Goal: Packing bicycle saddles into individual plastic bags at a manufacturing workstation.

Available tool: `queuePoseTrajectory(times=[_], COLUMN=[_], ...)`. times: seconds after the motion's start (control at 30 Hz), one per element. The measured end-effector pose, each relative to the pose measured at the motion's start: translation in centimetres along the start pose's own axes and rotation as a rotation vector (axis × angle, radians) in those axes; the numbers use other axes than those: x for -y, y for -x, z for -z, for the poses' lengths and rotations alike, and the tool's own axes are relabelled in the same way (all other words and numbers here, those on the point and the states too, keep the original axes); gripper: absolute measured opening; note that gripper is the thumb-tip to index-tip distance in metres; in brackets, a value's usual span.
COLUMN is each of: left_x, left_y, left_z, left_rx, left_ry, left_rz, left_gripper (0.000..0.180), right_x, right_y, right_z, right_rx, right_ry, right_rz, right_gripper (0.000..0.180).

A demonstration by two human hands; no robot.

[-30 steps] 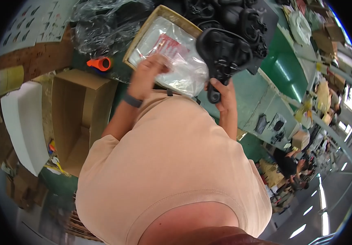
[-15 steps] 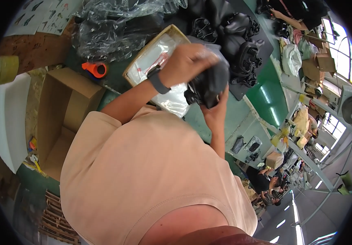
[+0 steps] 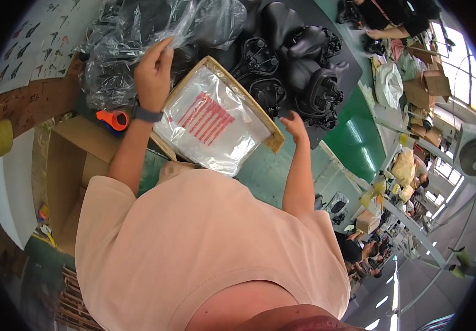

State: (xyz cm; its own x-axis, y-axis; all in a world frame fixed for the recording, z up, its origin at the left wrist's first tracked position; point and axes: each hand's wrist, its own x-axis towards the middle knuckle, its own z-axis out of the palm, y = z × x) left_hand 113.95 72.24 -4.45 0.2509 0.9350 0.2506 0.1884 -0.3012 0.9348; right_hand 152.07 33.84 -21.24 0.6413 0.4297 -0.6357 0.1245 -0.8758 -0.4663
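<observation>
left hand (image 3: 152, 71) pinches the edge of a clear plastic bag (image 3: 138, 33), atop the crumpled pile at upper left; the film looks light, limp, slippery, best gripped at its open edge. right hand (image 3: 295, 124), fingers loosely spread, hovers beside black saddles (image 3: 298, 60).

You wear a loose, short-sleeved T-shirt (image 3: 205, 248) in a pale peach colour, plain and without print or pocket on the part that shows. Its 2 sleeves end above the elbows; the left sleeve (image 3: 103, 201) hangs wide and folds softly at the hem, the right sleeve (image 3: 326, 229) sits closer to the arm. Both forearms are bare below the sleeves. Your left wrist carries 1 dark wristband (image 3: 147, 115), narrow and snug, grey-black in tone. Your left hand (image 3: 153, 71) and right hand (image 3: 295, 124) wear no gloves, and no rings can be made out.
</observation>
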Motion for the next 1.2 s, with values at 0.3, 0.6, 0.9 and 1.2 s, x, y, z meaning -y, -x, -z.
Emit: queuePoseTrajectory(times=[0.3,0.6,0.9,1.2], left_x=[4.3,5.6,8.8,8.6], left_y=[21.0,35.4,39.7,41.9], left_z=[-3.6,-15.6,-16.2,-15.2], left_rx=[0.807,1.154,0.905,0.732], left_ry=[-0.178,-0.519,-0.482,-0.590], left_rz=[0.138,-0.230,-0.244,-0.167], left_gripper=[0.029,0.028,0.018,0.019], right_x=[-4.2,-5.5,-29.2,-32.0], right_y=[-0.3,11.7,35.4,37.6], right_z=[-4.8,2.2,-7.2,-10.6], right_rx=[0.389,0.075,-0.049,0.189], right_ry=[-0.690,-0.581,-1.281,-2.254], right_rz=[-0.235,-0.224,-0.659,-0.411], right_gripper=[0.087,0.038,0.032,0.058])
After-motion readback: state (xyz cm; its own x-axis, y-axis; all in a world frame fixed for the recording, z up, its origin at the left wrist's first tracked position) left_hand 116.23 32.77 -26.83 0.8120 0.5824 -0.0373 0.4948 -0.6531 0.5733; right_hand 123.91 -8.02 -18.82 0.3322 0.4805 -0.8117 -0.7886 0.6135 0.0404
